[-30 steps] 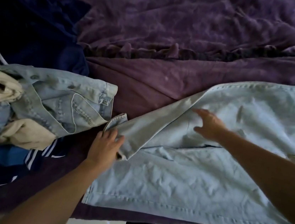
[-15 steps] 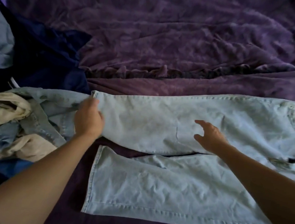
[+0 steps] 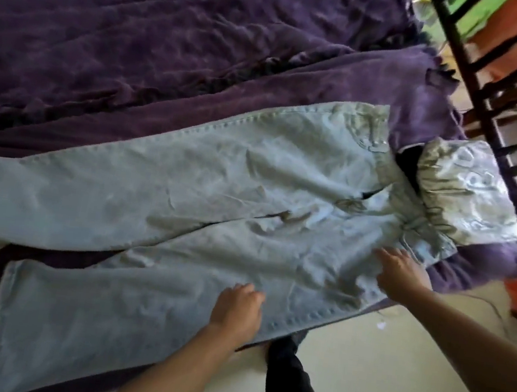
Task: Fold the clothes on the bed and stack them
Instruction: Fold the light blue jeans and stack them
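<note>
Both hands are on the pale blue jeans [image 3: 220, 175], which lie open and face-up along the near edge of the purple bed cover [image 3: 140, 34]. Waistband [image 3: 370, 125] to the right, legs running off to the left.

Left hand [image 3: 236, 310]: rests on the near leg [image 3: 106, 307] close to its near seam, fingers bent down onto the denim. Whether it pinches cloth cannot be told from this view.

Right hand [image 3: 401, 272]: laid on the near hip just short of the waistband, fingers spread and flat, holding nothing.

Changes noted:
- A second ago the left hand gripped the hem of the far leg [image 3: 88, 194], which lay doubled across the garment; half a second ago it was drawing that hem out to the left. The far leg is now flat and extended, and the left hand has let it go.
- The right hand has moved from the crotch area to the near hip.
- The view has swung right; the unsorted heap on the left is out of frame, and a patterned pillow [image 3: 469, 189] now shows beside the waistband.

Assessment: spreading appears complete and no fold has been made. Hand placement along the near side suggests the next step is to bring one leg over the other. Creasing around the crotch may need smoothing first
</note>
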Tool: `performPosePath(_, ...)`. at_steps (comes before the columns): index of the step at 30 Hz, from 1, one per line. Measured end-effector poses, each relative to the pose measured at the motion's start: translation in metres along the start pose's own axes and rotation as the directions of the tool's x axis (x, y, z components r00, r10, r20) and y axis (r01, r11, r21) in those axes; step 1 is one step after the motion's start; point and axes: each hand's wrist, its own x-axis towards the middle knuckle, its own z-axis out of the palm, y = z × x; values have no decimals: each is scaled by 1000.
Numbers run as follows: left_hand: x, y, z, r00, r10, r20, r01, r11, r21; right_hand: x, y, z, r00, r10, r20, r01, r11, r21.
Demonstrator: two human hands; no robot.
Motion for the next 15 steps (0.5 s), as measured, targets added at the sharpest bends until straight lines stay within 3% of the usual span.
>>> performPosePath(4, 37, 79, 39, 997, -8, 78, 3, 998, 59, 19, 85, 29, 997, -71, -14, 69, 990, -125)
performPosePath(8, 65, 124, 74, 989, -120, 89, 103, 980, 169, 54, 126, 47, 986, -114, -119, 91, 978, -186)
performPosePath(13, 66, 130, 78, 966, -256, 29, 253, 964, 78, 67, 153, 69, 943, -223, -247, 210, 975, -78)
performPosePath(15, 53, 131, 72, 955, -291, 66, 285, 955, 87, 54, 161, 73, 937, -264, -230, 255, 964, -69)
